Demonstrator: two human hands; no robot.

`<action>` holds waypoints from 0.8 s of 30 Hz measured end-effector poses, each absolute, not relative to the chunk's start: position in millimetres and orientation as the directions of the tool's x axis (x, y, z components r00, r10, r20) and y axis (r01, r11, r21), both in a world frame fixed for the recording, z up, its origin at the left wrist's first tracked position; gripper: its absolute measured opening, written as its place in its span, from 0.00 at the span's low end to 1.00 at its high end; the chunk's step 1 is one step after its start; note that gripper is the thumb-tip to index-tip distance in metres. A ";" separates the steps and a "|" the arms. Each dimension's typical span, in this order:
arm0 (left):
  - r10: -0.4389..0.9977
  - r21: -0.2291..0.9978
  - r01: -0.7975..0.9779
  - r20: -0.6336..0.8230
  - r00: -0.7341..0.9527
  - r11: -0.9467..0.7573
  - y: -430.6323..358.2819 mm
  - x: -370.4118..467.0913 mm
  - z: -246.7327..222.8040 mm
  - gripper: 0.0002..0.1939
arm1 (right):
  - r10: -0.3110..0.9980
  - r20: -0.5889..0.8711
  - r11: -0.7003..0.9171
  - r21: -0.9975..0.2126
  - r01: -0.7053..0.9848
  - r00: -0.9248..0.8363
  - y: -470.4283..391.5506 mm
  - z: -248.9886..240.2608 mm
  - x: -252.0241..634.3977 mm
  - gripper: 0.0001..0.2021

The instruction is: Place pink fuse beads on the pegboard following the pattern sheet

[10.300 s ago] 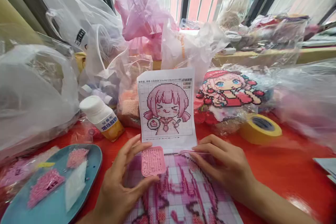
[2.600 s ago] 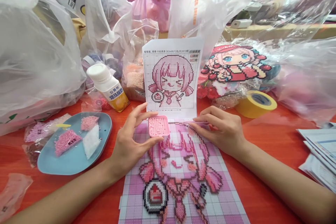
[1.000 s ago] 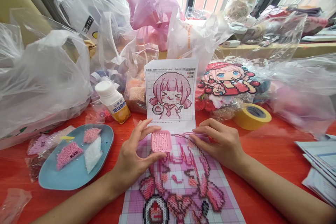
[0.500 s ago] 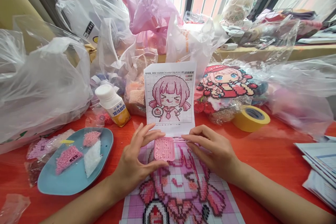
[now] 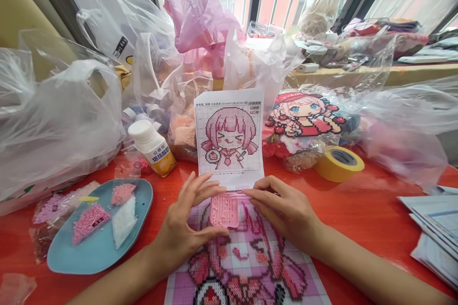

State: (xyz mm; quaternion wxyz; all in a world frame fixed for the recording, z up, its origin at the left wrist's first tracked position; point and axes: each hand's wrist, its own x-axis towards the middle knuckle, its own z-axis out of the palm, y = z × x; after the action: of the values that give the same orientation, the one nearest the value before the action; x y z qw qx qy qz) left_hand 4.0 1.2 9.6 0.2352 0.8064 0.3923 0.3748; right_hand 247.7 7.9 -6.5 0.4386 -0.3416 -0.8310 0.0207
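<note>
A small pink ridged tray (image 5: 224, 211) with pale pink beads in it is gripped at its edges between the thumb and fingers of my left hand (image 5: 186, 217). My right hand (image 5: 286, 207) is at the tray's upper right corner, its thumb and index finger pinched together. Whatever thin thing lies in that pinch is too small to make out. Below both hands is a pegboard with a bead picture (image 5: 246, 267) of a pink-haired character, partly covered by the hands. Behind the tray a printed pattern sheet (image 5: 229, 140) stands upright.
On the left, a blue plate (image 5: 102, 252) bears several bead bags. A white bottle (image 5: 152, 147) stands behind it. To the right are yellow tape (image 5: 339, 164), a finished bead figure (image 5: 306, 114) and stacked papers (image 5: 429, 219). Plastic bags (image 5: 64, 119) crowd the back.
My right fingertips have shifted slightly left toward the tray's top right corner. My left hand keeps its hold on the tray. The whole view has tilted a little.
</note>
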 end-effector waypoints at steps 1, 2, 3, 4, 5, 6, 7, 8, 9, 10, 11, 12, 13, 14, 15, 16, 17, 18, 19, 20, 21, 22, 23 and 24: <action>0.808 0.670 0.459 0.421 0.411 -0.583 1.4 4.2 9.4 0.45 | 0.587 0.716 0.764 -0.337 0.550 -0.377 7.7 -6.5 247.4 0.12; 0.810 0.667 0.466 0.419 0.410 -0.581 1.6 4.3 9.3 0.45 | 0.587 0.718 0.764 -0.340 0.548 -0.373 7.5 -6.5 247.1 0.12; 0.810 0.663 0.471 0.419 0.410 -0.581 1.6 4.2 9.2 0.45 | 0.586 0.721 0.765 -0.342 0.545 -0.370 7.3 -6.3 246.8 0.12; 0.810 0.658 0.477 0.420 0.410 -0.582 1.6 4.1 9.1 0.44 | 0.583 0.725 0.767 -0.343 0.542 -0.367 7.3 -6.1 246.6 0.12; 0.811 0.655 0.482 0.419 0.408 -0.582 1.6 3.9 9.2 0.44 | 0.582 0.728 0.768 -0.346 0.539 -0.362 7.3 -5.7 246.5 0.12; 0.813 0.653 0.487 0.418 0.406 -0.579 1.5 3.5 9.2 0.44 | 0.584 0.732 0.766 -0.353 0.537 -0.352 7.4 -5.3 246.6 0.12; 0.816 0.653 0.492 0.416 0.401 -0.575 1.5 3.1 9.3 0.44 | 0.587 0.736 0.762 -0.363 0.537 -0.336 7.6 -4.7 246.8 0.12; 0.818 0.652 0.496 0.417 0.396 -0.573 1.5 2.7 9.3 0.43 | 0.593 0.741 0.756 -0.375 0.537 -0.317 8.0 -4.1 247.2 0.11; 0.820 0.652 0.500 0.421 0.388 -0.571 1.5 2.2 9.3 0.43 | 0.597 0.746 0.749 -0.387 0.537 -0.296 8.6 -3.6 247.8 0.11; 0.823 0.654 0.501 0.424 0.377 -0.567 1.6 1.8 9.2 0.42 | 0.598 0.752 0.745 -0.394 0.539 -0.277 9.4 -3.1 248.7 0.11; 0.829 0.662 0.500 0.425 0.363 -0.559 1.6 1.5 9.1 0.42 | 0.597 0.758 0.741 -0.397 0.541 -0.262 10.3 -2.8 249.7 0.10; 0.838 0.676 0.497 0.420 0.348 -0.545 1.5 1.3 8.9 0.42 | 0.594 0.765 0.739 -0.396 0.544 -0.250 11.3 -2.6 251.0 0.08; 0.852 0.696 0.493 0.406 0.331 -0.522 1.3 1.2 8.7 0.41 | 0.591 0.770 0.738 -0.394 0.549 -0.241 12.3 -2.4 252.3 0.07; 0.867 0.719 0.487 0.387 0.314 -0.496 1.1 1.2 8.4 0.41 | 0.588 0.774 0.735 -0.391 0.554 -0.234 13.3 -2.4 253.6 0.06; 0.880 0.739 0.480 0.367 0.301 -0.472 0.8 1.3 8.0 0.42 | 0.586 0.777 0.732 -0.387 0.560 -0.228 14.2 -2.4 254.9 0.04; 0.890 0.756 0.473 0.349 0.294 -0.453 0.5 1.3 7.7 0.42 | 0.586 0.778 0.729 -0.384 0.567 -0.226 14.9 -2.4 256.0 0.03; 0.896 0.767 0.468 0.336 0.289 -0.439 0.4 1.3 7.4 0.42 | 0.587 0.777 0.725 -0.382 0.573 -0.226 15.5 -2.4 256.9 0.02; 0.900 0.774 0.463 0.328 0.288 -0.431 0.3 1.2 7.1 0.42 | 0.590 0.775 0.722 -0.381 0.577 -0.226 15.8 -2.4 257.6 0.01; 0.902 0.779 0.461 0.323 0.288 -0.426 0.3 0.9 7.0 0.42 | 0.595 0.771 0.718 -0.384 0.581 -0.226 16.0 -2.4 258.1 0.01; 0.902 0.781 0.459 0.320 0.289 -0.424 0.5 0.7 6.9 0.42 | 0.602 0.767 0.714 -0.390 0.582 -0.224 16.1 -2.5 258.4 0.01; 0.902 0.782 0.457 0.319 0.290 -0.423 0.7 0.4 7.0 0.42 | 0.609 0.762 0.709 -0.398 0.583 -0.220 16.1 -2.5 258.5 0.02; 0.902 0.784 0.454 0.320 0.290 -0.424 0.8 0.1 7.1 0.42 | 0.617 0.758 0.703 -0.408 0.583 -0.214 16.1 -2.5 258.6 0.03; 0.900 0.783 0.452 0.322 0.293 -0.427 1.0 -0.1 7.2 0.42 | 0.624 0.753 0.698 -0.417 0.583 -0.208 16.1 -2.6 258.6 0.03; 0.901 0.784 0.452 0.320 0.294 -0.426 1.0 -0.3 7.4 0.42 | 0.629 0.750 0.694 -0.424 0.582 -0.204 16.2 -2.6 258.7 0.03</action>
State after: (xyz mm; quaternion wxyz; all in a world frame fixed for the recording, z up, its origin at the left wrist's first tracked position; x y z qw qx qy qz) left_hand -0.3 1.0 7.4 0.2899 0.7504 0.4506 0.3870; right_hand 258.7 16.2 -2.6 0.4952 -0.3906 -0.7756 0.0238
